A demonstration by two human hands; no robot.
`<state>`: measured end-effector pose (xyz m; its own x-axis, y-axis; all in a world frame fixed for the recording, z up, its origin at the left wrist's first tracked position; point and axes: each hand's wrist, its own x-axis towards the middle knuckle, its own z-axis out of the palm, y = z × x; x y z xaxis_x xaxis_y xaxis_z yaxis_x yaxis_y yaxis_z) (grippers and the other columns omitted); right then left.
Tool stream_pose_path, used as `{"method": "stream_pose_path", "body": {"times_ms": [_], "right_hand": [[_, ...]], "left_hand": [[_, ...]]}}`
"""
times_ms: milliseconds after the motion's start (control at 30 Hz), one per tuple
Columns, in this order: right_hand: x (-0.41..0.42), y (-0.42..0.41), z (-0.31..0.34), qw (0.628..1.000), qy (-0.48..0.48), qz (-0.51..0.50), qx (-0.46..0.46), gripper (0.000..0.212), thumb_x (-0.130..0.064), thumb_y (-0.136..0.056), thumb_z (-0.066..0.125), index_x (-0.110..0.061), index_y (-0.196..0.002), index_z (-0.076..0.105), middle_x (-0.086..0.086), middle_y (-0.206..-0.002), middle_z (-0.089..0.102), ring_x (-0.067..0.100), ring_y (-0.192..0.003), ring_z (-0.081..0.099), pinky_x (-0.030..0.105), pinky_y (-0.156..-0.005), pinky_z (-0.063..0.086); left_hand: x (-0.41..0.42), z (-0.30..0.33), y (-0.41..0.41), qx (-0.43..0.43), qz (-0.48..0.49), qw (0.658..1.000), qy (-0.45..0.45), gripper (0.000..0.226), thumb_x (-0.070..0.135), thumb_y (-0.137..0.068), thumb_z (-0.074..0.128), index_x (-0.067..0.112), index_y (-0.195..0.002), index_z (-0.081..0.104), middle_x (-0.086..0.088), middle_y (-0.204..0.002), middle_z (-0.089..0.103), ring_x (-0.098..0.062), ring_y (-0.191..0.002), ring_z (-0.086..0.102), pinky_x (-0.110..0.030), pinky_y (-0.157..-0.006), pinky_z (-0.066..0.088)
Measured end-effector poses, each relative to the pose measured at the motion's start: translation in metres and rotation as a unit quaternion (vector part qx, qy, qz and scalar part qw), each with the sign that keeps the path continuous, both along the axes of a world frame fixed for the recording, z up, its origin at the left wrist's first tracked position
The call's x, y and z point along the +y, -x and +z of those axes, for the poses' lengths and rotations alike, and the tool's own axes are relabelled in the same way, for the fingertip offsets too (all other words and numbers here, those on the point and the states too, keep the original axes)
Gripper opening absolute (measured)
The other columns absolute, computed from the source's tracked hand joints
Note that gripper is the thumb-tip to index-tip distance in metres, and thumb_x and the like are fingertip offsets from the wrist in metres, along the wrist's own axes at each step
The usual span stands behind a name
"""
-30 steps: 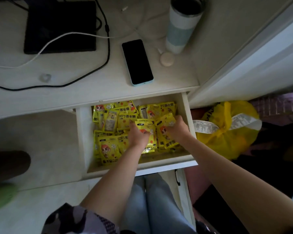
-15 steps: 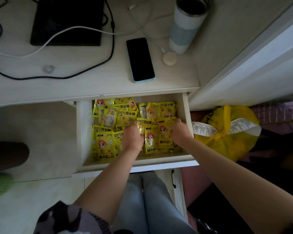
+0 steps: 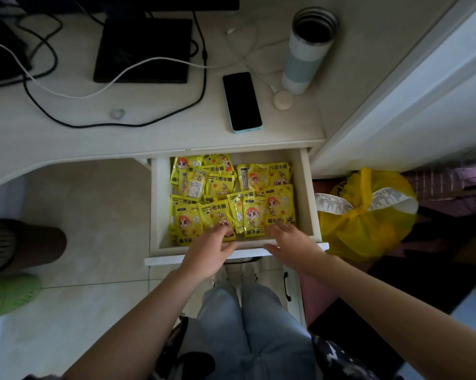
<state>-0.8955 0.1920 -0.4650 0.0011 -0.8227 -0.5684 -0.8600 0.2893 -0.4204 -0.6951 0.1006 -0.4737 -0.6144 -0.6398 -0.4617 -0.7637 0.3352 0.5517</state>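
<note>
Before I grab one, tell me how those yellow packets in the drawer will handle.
The yellow packets look like thin film pouches, so they are probably light and floppy. Their glossy faces overlap in loose piles, so they would likely slide over each other when pushed. They lie flat, so rolling seems unlikely.

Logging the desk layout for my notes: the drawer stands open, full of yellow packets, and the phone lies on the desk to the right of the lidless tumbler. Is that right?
Not quite. The head view shows the phone lying on the desk to the left of the lidless tumbler, not the right. The drawer does stand open, full of yellow packets.
</note>
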Motion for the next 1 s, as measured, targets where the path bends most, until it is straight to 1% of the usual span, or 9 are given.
{"method": "stream_pose_path", "body": {"times_ms": [133, 233, 300, 367, 467, 567, 800, 933, 1000], "right_hand": [[0.020, -0.002, -0.010, 0.992, 0.050, 0.093, 0.068, 0.048, -0.040, -0.092, 0.056, -0.016, -0.133, 0.046, 0.004, -0.134, 0.049, 0.025, -0.125, 0.046, 0.037, -0.100, 0.045], [0.030, -0.001, -0.014, 0.982, 0.080, 0.138, 0.100, 0.055, -0.023, -0.080, 0.072, -0.015, -0.129, 0.049, 0.008, -0.127, 0.055, 0.029, -0.115, 0.056, 0.041, -0.088, 0.053], [0.034, 0.000, -0.016, 0.979, 0.097, 0.146, 0.100, 0.071, -0.003, -0.067, 0.076, -0.016, -0.131, 0.050, 0.009, -0.127, 0.056, 0.031, -0.115, 0.057, 0.041, -0.085, 0.055], [0.035, 0.002, -0.018, 0.977, 0.104, 0.160, 0.091, 0.081, 0.006, -0.060, 0.075, -0.016, -0.135, 0.050, 0.011, -0.129, 0.057, 0.032, -0.117, 0.057, 0.042, -0.085, 0.055], [0.035, 0.005, -0.022, 0.971, 0.106, 0.189, 0.104, 0.082, 0.003, -0.058, 0.078, -0.018, -0.133, 0.054, 0.010, -0.124, 0.061, 0.032, -0.112, 0.061, 0.042, -0.081, 0.057], [0.036, 0.007, -0.027, 0.963, 0.111, 0.214, 0.120, 0.080, 0.000, -0.057, 0.077, -0.019, -0.132, 0.056, 0.008, -0.121, 0.063, 0.029, -0.104, 0.064, 0.041, -0.078, 0.056], [0.035, 0.013, -0.033, 0.946, 0.159, 0.249, 0.133, 0.071, -0.008, -0.066, 0.073, -0.019, -0.133, 0.051, 0.008, -0.118, 0.063, 0.028, -0.096, 0.065, 0.040, -0.071, 0.055], [0.037, 0.012, -0.039, 0.948, 0.155, 0.245, 0.136, 0.084, -0.013, -0.060, 0.082, -0.017, -0.136, 0.045, 0.009, -0.124, 0.057, 0.029, -0.103, 0.062, 0.043, -0.077, 0.054], [0.037, 0.010, -0.042, 0.951, 0.142, 0.238, 0.134, 0.090, -0.016, -0.058, 0.086, -0.016, -0.137, 0.042, 0.010, -0.127, 0.053, 0.030, -0.107, 0.060, 0.045, -0.082, 0.053]], "left_hand": [[0.012, -0.006, -0.020, -0.041, -0.103, 0.992, 0.058, 0.053, 0.042, -0.090, 0.059, 0.020, -0.136, 0.046, 0.006, -0.138, 0.047, -0.013, -0.128, 0.042, -0.029, -0.106, 0.038], [0.016, -0.017, -0.033, -0.064, -0.126, 0.983, 0.116, 0.060, 0.027, -0.089, 0.062, 0.018, -0.144, 0.039, 0.002, -0.147, 0.040, -0.018, -0.134, 0.038, -0.033, -0.109, 0.037], [0.016, -0.023, -0.041, -0.074, -0.134, 0.977, 0.149, 0.064, 0.016, -0.084, 0.068, 0.016, -0.142, 0.042, -0.002, -0.144, 0.045, -0.022, -0.130, 0.046, -0.036, -0.103, 0.045], [0.016, -0.028, -0.047, -0.069, -0.148, 0.970, 0.179, 0.065, 0.012, -0.075, 0.078, 0.014, -0.134, 0.053, -0.005, -0.132, 0.058, -0.024, -0.116, 0.059, -0.037, -0.091, 0.054], [0.016, -0.031, -0.049, -0.075, -0.176, 0.960, 0.205, 0.066, 0.012, -0.066, 0.085, 0.012, -0.127, 0.059, -0.004, -0.118, 0.067, -0.023, -0.102, 0.066, -0.035, -0.082, 0.057], [0.015, -0.033, -0.052, -0.094, -0.205, 0.951, 0.211, 0.074, 0.007, -0.062, 0.085, 0.011, -0.130, 0.057, -0.004, -0.121, 0.065, -0.022, -0.103, 0.065, -0.034, -0.082, 0.056], [0.011, -0.036, -0.056, -0.084, -0.253, 0.935, 0.235, 0.068, 0.002, -0.070, 0.074, 0.007, -0.134, 0.053, -0.007, -0.122, 0.063, -0.024, -0.103, 0.063, -0.036, -0.083, 0.054], [0.010, -0.037, -0.058, -0.086, -0.283, 0.920, 0.257, 0.055, 0.001, -0.082, 0.042, 0.005, -0.136, 0.049, -0.009, -0.121, 0.062, -0.025, -0.103, 0.062, -0.039, -0.083, 0.053], [0.009, -0.037, -0.058, -0.087, -0.289, 0.917, 0.261, 0.054, 0.002, -0.082, 0.039, 0.005, -0.135, 0.050, -0.009, -0.120, 0.063, -0.027, -0.103, 0.062, -0.040, -0.084, 0.054]]}}
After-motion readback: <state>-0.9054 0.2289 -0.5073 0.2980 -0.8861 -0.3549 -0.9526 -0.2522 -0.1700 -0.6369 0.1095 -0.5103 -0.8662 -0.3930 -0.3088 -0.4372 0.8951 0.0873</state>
